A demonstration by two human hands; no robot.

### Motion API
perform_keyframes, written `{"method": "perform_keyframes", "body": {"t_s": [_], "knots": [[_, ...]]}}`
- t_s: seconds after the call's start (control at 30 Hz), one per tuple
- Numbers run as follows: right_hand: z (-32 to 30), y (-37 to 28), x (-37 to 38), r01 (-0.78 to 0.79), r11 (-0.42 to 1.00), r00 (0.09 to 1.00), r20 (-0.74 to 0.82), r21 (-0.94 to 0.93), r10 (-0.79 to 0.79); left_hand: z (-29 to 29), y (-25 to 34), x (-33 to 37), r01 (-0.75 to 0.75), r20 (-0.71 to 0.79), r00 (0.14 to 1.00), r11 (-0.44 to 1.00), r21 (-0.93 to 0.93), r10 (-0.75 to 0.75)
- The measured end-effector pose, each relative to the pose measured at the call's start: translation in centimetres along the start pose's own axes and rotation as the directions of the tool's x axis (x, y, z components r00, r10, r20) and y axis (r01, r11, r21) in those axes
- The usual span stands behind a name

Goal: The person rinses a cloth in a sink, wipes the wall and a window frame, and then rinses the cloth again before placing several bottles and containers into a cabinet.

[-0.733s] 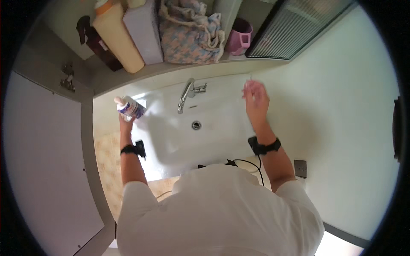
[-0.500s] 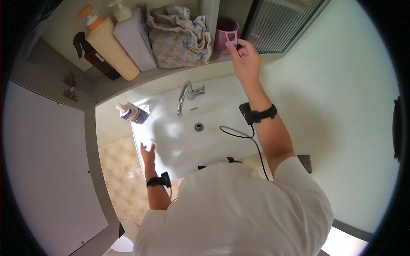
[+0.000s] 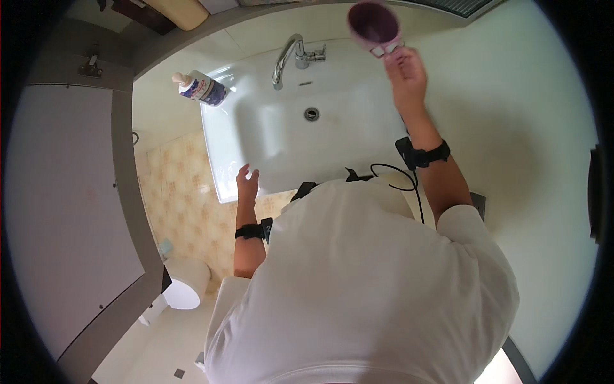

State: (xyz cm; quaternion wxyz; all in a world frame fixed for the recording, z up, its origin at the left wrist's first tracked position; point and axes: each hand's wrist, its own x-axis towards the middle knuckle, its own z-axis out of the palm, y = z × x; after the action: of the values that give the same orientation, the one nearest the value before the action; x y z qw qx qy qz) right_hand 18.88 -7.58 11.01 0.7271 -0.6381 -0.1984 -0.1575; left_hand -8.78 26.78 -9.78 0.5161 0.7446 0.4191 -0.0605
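My right hand [image 3: 409, 75] grips a pink-purple cup [image 3: 368, 29] by its handle. The cup is up at the far right, its dark mouth turned partly toward me, above the far right corner of the white sink [image 3: 275, 141]. My left hand [image 3: 247, 185] hovers by the sink's near left edge with fingers apart and nothing in them. Between the hands, a chrome faucet [image 3: 295, 54] arches over the basin, with its drain [image 3: 311, 114] below.
A pump bottle [image 3: 203, 88] with a purple label stands at the sink's far left corner. An open cabinet door [image 3: 77, 205] fills the left side. Along the top runs a shelf edge with a cream bottle [image 3: 179, 13]. A toilet [image 3: 187, 281] is at lower left, a wall at right.
My right hand has taken the cup off the shelf and drawn it out over the sink's far right. My view has tipped down, so the shelf is mostly out of sight.
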Motion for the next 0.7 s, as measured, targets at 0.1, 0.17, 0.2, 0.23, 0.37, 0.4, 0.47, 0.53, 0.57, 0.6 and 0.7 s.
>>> {"method": "perform_keyframes", "body": {"t_s": [0.1,0.17,0.2,0.23,0.37,0.4,0.47,0.53,0.57,0.6,0.7], "knots": [[-0.7,5.0,-3.3,0.066,0.983,0.980,0.196,-0.169,-0.032,0.7,-1.2,0.0,-0.082,-0.022,0.996,0.996,0.038,0.083],[-2.0,9.6,-4.8,-0.146,0.953,0.949,0.233,-0.265,0.210,1.5,-0.8,-0.6,-0.141,-0.032,0.989,0.989,0.047,0.142],[-2.7,12.0,-5.3,-0.145,0.953,0.952,0.224,-0.266,0.207,1.9,-0.7,-1.2,-0.148,-0.027,0.988,0.988,0.051,0.150],[-3.1,14.7,-5.5,-0.273,0.939,0.936,0.166,-0.209,0.309,2.1,-0.6,-1.9,-0.115,0.004,0.993,0.993,0.025,0.115],[-3.0,22.5,-5.2,-0.505,0.861,0.859,0.062,-0.062,0.508,1.3,-2.0,-4.4,-0.021,0.128,0.992,1.000,0.004,0.020],[-2.9,23.7,-5.1,-0.569,0.822,0.822,0.018,-0.030,0.569,1.1,-1.0,-5.6,0.049,0.151,0.987,0.999,0.013,-0.050],[-2.9,26.2,-5.1,-0.558,0.829,0.830,0.012,0.016,0.558,0.8,-1.1,-6.7,0.081,0.133,0.988,0.997,-0.005,-0.080],[-3.0,28.7,-5.5,-0.567,0.817,0.817,-0.053,0.103,0.574,0.5,-1.2,-7.6,0.141,0.108,0.985,0.990,-0.031,-0.137],[-4.0,29.7,-4.7,-0.560,0.826,0.826,-0.032,0.065,0.563,0.5,-1.0,-7.6,0.128,0.114,0.986,0.990,-0.056,-0.121],[-4.0,30.3,-4.7,-0.562,0.827,0.827,0.009,0.023,0.562,0.3,-1.6,-8.3,0.131,0.109,0.987,0.987,-0.091,-0.121],[-2.9,28.3,-3.9,-0.668,0.744,0.744,-0.033,-0.016,0.667,0.5,-1.0,-8.8,0.162,0.115,0.982,0.984,-0.072,-0.153]]}}
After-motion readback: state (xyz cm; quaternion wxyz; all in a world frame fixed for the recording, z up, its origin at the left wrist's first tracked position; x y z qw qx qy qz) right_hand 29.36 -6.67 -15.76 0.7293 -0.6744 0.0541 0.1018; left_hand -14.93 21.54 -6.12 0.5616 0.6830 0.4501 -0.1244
